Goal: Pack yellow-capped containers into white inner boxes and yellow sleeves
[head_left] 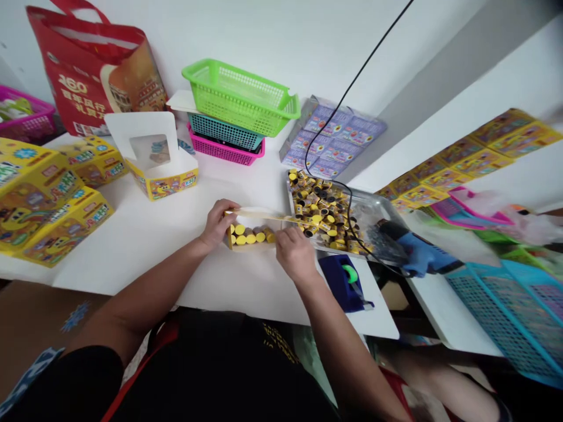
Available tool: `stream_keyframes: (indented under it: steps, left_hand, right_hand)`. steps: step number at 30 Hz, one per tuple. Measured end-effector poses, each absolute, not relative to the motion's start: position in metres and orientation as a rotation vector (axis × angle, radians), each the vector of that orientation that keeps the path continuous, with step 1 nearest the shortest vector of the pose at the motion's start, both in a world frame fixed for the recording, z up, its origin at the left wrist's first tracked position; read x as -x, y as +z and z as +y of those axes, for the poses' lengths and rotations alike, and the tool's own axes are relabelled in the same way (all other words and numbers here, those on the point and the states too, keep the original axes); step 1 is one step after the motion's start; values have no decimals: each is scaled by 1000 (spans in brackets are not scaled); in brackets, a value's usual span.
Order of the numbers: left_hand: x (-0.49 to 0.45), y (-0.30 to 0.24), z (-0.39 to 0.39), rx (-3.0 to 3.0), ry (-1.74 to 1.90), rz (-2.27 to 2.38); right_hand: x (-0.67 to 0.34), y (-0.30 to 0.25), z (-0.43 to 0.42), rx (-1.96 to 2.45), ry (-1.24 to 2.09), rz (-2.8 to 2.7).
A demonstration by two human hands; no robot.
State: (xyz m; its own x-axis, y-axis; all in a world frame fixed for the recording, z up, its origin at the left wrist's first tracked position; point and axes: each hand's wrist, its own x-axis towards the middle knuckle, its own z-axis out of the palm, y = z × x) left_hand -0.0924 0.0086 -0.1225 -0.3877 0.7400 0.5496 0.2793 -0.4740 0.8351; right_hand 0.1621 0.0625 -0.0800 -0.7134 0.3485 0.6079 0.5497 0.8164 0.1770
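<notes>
In the head view, a small carton box (264,215) lies in front of me with its long flap raised. Inside are rows of small cylinders (250,238) with yellow ends. My left hand (217,224) is closed on the box's left end, thumb near the flap. My right hand (295,253) has its fingers pinched at the box's right end; the exact part they grip is hidden. Close by on the right, a metal tray (378,205) carries a heap of similar yellow and dark cylinders (323,211).
A blue tape dispenser (345,282) stands right of my right hand. A blue power tool (422,252) rests across the tray, under a hanging black cable (347,88). Yellow cartons (61,217), an open carton (171,183) and stacked baskets (241,99) stand behind. Another person's limb (444,381) shows lower right.
</notes>
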Motion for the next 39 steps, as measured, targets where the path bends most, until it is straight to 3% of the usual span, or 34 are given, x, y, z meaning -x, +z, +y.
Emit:
stream_keyframes:
  steps: [4, 13, 23, 27, 31, 39]
  left_hand:
    - [94, -120, 8, -1505, 1941, 1405]
    - [90, -116, 6, -1594, 1861, 1395]
    - [91, -117, 6, -1541, 1883, 1409]
    - [97, -117, 8, -1476, 1922, 1415]
    - [102, -117, 11, -1469, 1923, 1415]
    - [101, -116, 10, -1487, 1906, 1414]
  right_hand:
    - [-147, -66, 46, 685, -559, -2535]
    - [-109, -52, 71, 860, -415, -3070]
    - [-144, -80, 68, 759, -425, -2677]
    - [-179, -82, 98, 1345, -313, -2175]
    - [-180, -77, 152, 2018, 110, -2128]
    - [-178, -73, 178, 2106, 282, -2070]
